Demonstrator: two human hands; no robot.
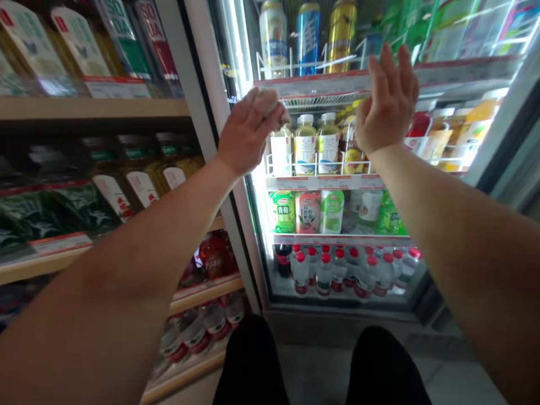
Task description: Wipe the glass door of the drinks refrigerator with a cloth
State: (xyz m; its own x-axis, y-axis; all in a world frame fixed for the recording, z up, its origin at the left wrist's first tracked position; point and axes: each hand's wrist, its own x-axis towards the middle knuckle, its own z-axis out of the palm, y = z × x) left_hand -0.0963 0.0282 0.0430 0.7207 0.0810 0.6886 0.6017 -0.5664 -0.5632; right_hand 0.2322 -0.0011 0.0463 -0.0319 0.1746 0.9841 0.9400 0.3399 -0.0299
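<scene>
My left hand (244, 138) is closed round a crumpled, pale cloth (266, 102), at the left edge of a lit drinks fridge. Behind it runs a shelf's price rail (314, 88), with tea bottles (304, 145) in white caps just below. My right hand (386, 104) is raised on the right, its fingers stretched out and nothing in it. It overlaps the same rail and hides part of the bottles behind. Whether either hand touches a surface of the fridge, I cannot tell.
Cans (307, 39) stand on the top fridge shelf. Lower down are green and pink cartons or bottles (307, 212) and several red-capped bottles (324, 274). A metal frame (248, 225) divides the fridge from wooden shelves (126, 109) of drinks at left. My knees (251, 365) show below.
</scene>
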